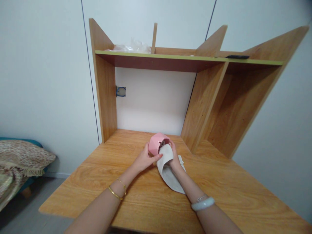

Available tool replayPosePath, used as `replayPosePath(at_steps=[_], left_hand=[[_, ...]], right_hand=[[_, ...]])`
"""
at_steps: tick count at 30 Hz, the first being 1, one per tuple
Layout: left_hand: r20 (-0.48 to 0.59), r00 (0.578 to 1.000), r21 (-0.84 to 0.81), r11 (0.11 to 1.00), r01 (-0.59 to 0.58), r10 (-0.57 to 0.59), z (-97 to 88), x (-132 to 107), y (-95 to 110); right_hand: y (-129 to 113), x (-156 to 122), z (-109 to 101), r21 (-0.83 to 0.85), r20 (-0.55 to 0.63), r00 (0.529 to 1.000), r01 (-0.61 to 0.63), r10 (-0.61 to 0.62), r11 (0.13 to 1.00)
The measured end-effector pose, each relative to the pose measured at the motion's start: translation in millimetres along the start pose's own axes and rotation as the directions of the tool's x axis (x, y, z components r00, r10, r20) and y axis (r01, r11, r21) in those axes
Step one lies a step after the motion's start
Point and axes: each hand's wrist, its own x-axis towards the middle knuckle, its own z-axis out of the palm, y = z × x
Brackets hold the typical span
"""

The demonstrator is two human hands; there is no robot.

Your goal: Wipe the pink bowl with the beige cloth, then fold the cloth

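Note:
My left hand [144,160] is closed round a pink cup [156,143], holding it tipped on its side just above the wooden desk [102,182]. My right hand [174,156] grips a pale grey cloth [169,174] and presses part of it into the cup's mouth. The rest of the cloth hangs down over my right wrist onto the desktop. Both hands meet near the middle of the desk, in front of the hutch.
A wooden hutch [104,91] stands at the back of the desk, with an upper shelf [170,58] holding crumpled clear plastic [133,47] and a dark flat object [237,57]. A bed with a patterned blanket [19,159] lies at the left.

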Motion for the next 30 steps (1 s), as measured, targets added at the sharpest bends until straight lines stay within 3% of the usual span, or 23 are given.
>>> replayPosePath(at_steps=[5,9,14,24,30], left_hand=[[-0.057,0.998,0.042,0.999,0.027,-0.024,-3.4,1.7,7.7],[-0.065,0.998,0.063,0.998,0.025,-0.021,-2.5,0.9,13.0],[-0.105,0.994,0.225,0.974,0.016,0.008,-5.3,0.1,14.7],[-0.071,0.997,0.345,0.937,0.047,-0.023,-7.5,2.1,13.7],[-0.088,0.992,0.514,0.85,0.119,-0.086,-8.0,0.5,21.6]], right_hand=[[7.8,-0.6,-4.7,-0.017,0.016,0.995,-0.103,0.103,0.995],[14.6,0.7,-4.3,-0.042,0.011,0.998,-0.063,0.064,0.997],[16.5,2.7,-5.0,-0.055,0.046,0.995,-0.082,0.085,0.995],[3.8,3.6,-19.0,-0.37,0.086,0.996,-0.001,0.035,0.929],[1.8,-0.3,-18.8,-0.401,0.105,0.993,-0.01,0.057,0.916]])
